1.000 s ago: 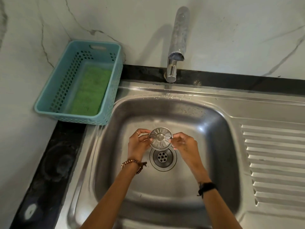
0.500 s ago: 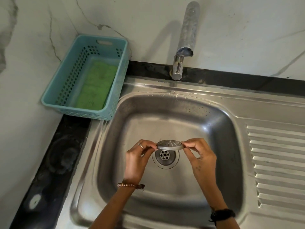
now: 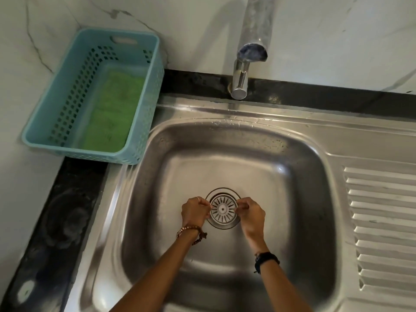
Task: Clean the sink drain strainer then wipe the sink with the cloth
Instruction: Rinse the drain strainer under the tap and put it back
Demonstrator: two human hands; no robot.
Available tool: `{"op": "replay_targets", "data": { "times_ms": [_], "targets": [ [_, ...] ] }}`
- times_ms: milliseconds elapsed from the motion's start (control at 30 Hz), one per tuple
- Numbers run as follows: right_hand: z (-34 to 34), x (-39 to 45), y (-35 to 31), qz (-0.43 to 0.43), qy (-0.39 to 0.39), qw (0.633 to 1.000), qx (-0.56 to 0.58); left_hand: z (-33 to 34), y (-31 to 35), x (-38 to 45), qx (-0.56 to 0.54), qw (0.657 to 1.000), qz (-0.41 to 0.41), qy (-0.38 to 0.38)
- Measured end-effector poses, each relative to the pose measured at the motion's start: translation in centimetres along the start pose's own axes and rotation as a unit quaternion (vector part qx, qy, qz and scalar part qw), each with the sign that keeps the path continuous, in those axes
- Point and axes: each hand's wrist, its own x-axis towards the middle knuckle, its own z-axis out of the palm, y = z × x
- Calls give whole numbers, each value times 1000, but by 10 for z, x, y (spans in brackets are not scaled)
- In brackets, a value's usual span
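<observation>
Seating the round slotted metal strainer [image 3: 222,210] in the steel sink's [image 3: 258,167] drain, left hand [image 3: 195,211] and right hand [image 3: 252,213] pinch its rim. Next, probably: fetch the green cloth [image 3: 112,113] from the counter's back-left corner.

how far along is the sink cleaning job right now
Done, as far as shows: the strainer sits down in the drain opening, though whether it is truly clean cannot be told. In hand: the left hand and right hand pinch its rim on either side, seating it. Left: wiping the sink; the green cloth lies untouched in the blue basket, and the tap is not running.
</observation>
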Motion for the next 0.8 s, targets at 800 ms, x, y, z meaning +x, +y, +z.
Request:
{"op": "replay_targets", "data": {
  "times_ms": [800],
  "targets": [
    [20,2,6,-71,36,985,-155,27,-7,23,296,951,87,-4]
  ]
}}
